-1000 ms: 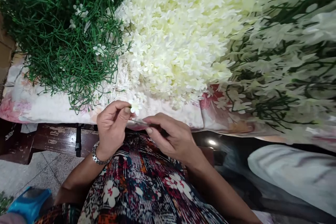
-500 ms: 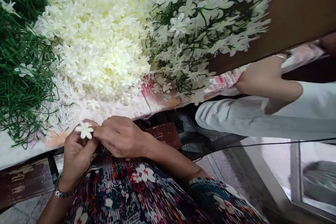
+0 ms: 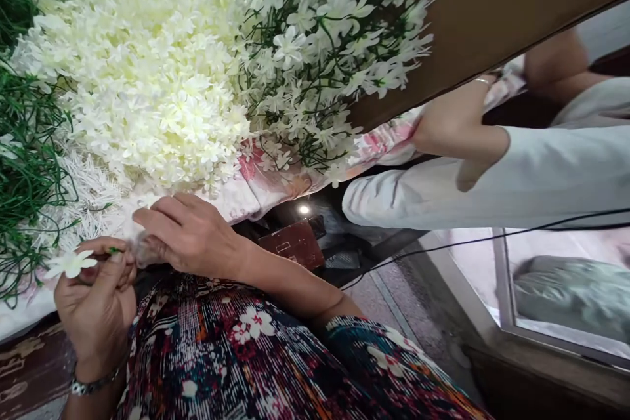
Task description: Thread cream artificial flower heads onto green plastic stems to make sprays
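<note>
My left hand (image 3: pixel 98 305) is closed, with thumb and fingers pinching a white artificial flower (image 3: pixel 73 264). A short bit of green stem (image 3: pixel 115 250) shows at the fingertips, and the petals stick out to the left. Close to its right, my right hand (image 3: pixel 184 236) hovers with curled fingers; its index finger and thumb are apart, and the thumb is blurred. Nothing can be made out between them. Just beyond both hands lie white stamen-like pieces (image 3: pixel 91 193) and a big heap of white artificial blossoms (image 3: pixel 162 79) on the table.
Green plastic stems (image 3: pixel 29 177) are piled at the left. White flowers on green stems (image 3: pixel 315 33) stand beside a brown board (image 3: pixel 482 6). A floral cloth (image 3: pixel 270 193) covers the table edge. Another person's hand (image 3: pixel 455 121) and white sleeve (image 3: pixel 433 193) are at right, near a black cable (image 3: pixel 418 252).
My hands have drawn apart; the left has moved left and down with the flower, turning it sideways. My right hand has lifted its fingers off it. The view has shifted right.
</note>
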The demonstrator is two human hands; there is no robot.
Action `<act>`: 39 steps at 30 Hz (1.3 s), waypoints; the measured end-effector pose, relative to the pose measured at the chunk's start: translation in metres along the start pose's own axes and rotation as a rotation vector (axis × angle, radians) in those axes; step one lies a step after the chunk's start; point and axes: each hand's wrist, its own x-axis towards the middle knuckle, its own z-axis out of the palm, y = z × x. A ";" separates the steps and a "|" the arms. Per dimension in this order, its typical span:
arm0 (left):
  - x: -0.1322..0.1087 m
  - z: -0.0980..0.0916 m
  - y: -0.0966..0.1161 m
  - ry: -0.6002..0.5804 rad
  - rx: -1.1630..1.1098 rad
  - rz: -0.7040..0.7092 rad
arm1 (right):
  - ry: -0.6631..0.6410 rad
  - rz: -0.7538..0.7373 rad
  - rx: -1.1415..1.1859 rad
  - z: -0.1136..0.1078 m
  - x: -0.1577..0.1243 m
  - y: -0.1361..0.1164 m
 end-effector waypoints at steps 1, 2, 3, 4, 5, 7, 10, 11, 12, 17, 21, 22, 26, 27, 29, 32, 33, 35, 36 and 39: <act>0.000 0.000 0.001 -0.001 -0.023 0.004 | -0.051 0.024 -0.040 0.002 0.000 0.003; 0.001 0.000 0.002 0.009 -0.059 0.009 | -0.106 0.042 -0.076 0.004 -0.001 0.005; 0.001 0.001 0.003 0.027 -0.095 0.012 | -0.153 0.053 -0.104 0.006 -0.001 0.006; 0.001 0.002 0.003 0.047 -0.120 0.008 | -0.191 0.055 -0.124 0.008 -0.002 0.008; 0.001 0.003 0.002 0.068 -0.134 0.001 | -0.211 0.053 -0.137 0.010 -0.002 0.008; 0.002 0.005 0.001 0.085 -0.120 -0.008 | -0.212 0.041 -0.145 0.013 -0.002 0.009; 0.004 0.006 -0.002 0.036 -0.054 0.017 | -0.162 0.046 -0.137 0.014 0.000 0.008; 0.004 0.007 -0.003 0.016 -0.035 0.029 | -0.145 0.051 -0.134 0.013 0.002 0.008; 0.004 0.007 -0.004 0.004 -0.020 0.040 | -0.131 0.060 -0.135 0.013 0.003 0.008; 0.004 0.008 -0.005 -0.018 0.049 0.070 | -0.164 0.078 -0.170 0.015 0.007 0.010; 0.003 0.007 -0.006 0.011 -0.010 0.065 | -0.166 0.064 -0.163 0.017 0.005 0.012; 0.002 0.007 -0.006 0.029 -0.032 0.061 | -0.161 0.061 -0.162 0.017 0.005 0.013; -0.004 0.004 -0.008 0.053 -0.073 0.051 | -0.146 0.043 -0.110 0.015 0.000 0.014; -0.005 0.002 -0.009 0.036 -0.078 0.047 | -0.132 0.048 -0.083 0.015 -0.002 0.014; -0.007 -0.003 -0.012 0.028 -0.091 0.061 | -0.092 0.091 -0.007 0.015 -0.004 0.014; -0.009 -0.014 -0.016 0.061 -0.097 0.066 | -0.030 0.130 0.175 0.016 -0.007 0.015; -0.009 -0.017 -0.018 0.081 -0.068 0.068 | -0.018 0.135 0.215 0.016 -0.008 0.015; -0.011 -0.020 -0.020 0.112 -0.004 0.066 | -0.012 0.133 0.265 0.016 -0.009 0.014; -0.012 -0.021 -0.020 0.113 0.012 0.056 | -0.014 0.127 0.277 0.016 -0.010 0.014; -0.014 -0.020 -0.021 0.059 -0.028 -0.015 | -0.011 0.106 0.308 0.015 -0.010 0.012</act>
